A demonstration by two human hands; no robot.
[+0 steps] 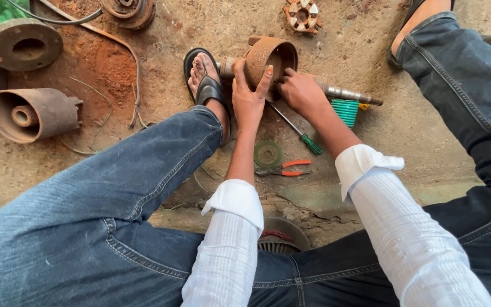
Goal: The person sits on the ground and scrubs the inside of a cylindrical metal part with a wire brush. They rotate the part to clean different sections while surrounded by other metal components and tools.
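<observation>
A rusty round metal housing (pixel 269 55) on a steel shaft (pixel 348 94) lies on the dirt floor between my legs. My left hand (pixel 248 96) grips the housing's near left side, fingers wrapped up over its rim. My right hand (pixel 301 92) is closed on the shaft just right of the housing. A green-handled screwdriver (pixel 300 133) lies under my right wrist. Beside the shaft sits a green ribbed coil (pixel 346 111).
Orange-handled pliers (pixel 284 169) and a green tape roll (pixel 268 153) lie near my arms. Rusty motor housings (pixel 32 113), a flange (pixel 23 43) and a small rotor (pixel 302 15) sit around. My sandalled foot (pixel 207 79) rests left of the part. A wound stator (pixel 279 239) lies below.
</observation>
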